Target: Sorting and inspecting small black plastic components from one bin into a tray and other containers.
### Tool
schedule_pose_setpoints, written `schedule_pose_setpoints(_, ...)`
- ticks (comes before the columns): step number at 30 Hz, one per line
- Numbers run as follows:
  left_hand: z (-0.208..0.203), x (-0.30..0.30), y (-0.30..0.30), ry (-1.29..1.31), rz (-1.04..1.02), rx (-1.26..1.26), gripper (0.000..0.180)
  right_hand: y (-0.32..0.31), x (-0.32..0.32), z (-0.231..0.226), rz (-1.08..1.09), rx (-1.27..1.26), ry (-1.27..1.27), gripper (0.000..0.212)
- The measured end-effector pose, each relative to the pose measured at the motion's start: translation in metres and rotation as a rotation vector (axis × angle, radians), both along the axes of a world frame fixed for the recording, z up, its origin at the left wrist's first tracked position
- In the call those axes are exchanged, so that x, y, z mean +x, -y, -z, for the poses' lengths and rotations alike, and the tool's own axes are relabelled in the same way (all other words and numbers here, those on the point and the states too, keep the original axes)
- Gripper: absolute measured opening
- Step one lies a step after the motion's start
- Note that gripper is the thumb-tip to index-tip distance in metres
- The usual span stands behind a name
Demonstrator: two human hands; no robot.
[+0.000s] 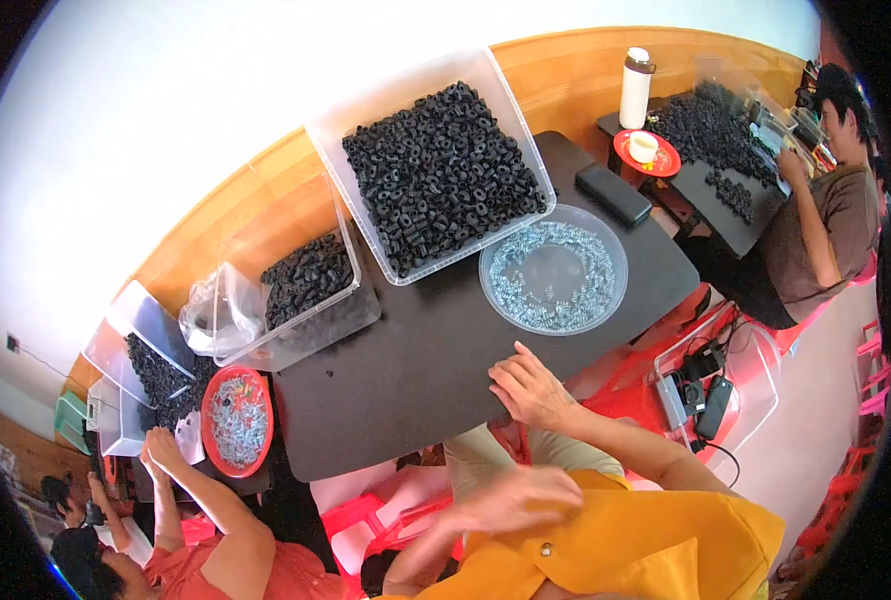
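Observation:
My right hand (533,387) is at the table's front edge, below the round tub, back upward and fingers loosely bent but apart. Nothing shows in it. My left hand (515,497) is in front of my yellow shirt, slightly blurred, its fingers stretched to the right, with no object visible in it. The round clear tub (553,330) on the dark table (395,400) has many small shiny metal pieces lying in a ring. Behind it, a large clear bin (427,268) is filled with small black hollow parts and tilts toward me.
A second clear bin (315,340) with black parts stands on the left, and a black case (613,195) at the back right. Co-workers sit at tables on both sides; a red tray (208,420) of metal pieces is at the left. A plastic box (755,400) with chargers and cables is at the right.

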State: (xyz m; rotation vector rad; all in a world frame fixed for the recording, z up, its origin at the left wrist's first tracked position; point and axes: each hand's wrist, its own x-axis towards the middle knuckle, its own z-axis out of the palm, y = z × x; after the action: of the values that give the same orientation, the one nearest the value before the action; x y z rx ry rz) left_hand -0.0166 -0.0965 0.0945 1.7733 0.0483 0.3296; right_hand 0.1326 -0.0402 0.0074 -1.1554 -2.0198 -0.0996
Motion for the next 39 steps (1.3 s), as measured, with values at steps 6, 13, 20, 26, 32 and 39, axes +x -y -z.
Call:
schedule_pose_setpoints(6,0.008,0.023,0.003,0.027,0.224,0.016,0.032,-0.004,0.000,0.000,0.014,0.004,0.035,0.022)
schedule_pose_setpoints(13,0.003,0.045,0.015,-0.026,0.132,0.178,0.024,-0.003,0.001,0.001,0.014,-0.002,0.021,0.022)
schedule_pose_setpoints(20,0.009,0.072,0.028,0.067,0.132,0.140,0.021,-0.003,0.002,0.005,0.021,0.022,0.060,0.024)
schedule_pose_setpoints(26,0.018,0.090,0.036,0.221,0.098,0.036,0.019,-0.003,0.001,0.007,0.009,0.021,0.067,0.024)
schedule_pose_setpoints(32,0.017,0.062,0.010,0.199,-0.313,0.179,0.022,-0.004,0.001,0.010,0.025,0.008,0.078,0.026)
schedule_pose_setpoints(39,-0.005,0.006,-0.012,0.048,-0.395,0.181,0.019,-0.006,0.000,0.008,-0.026,0.004,0.068,0.028)
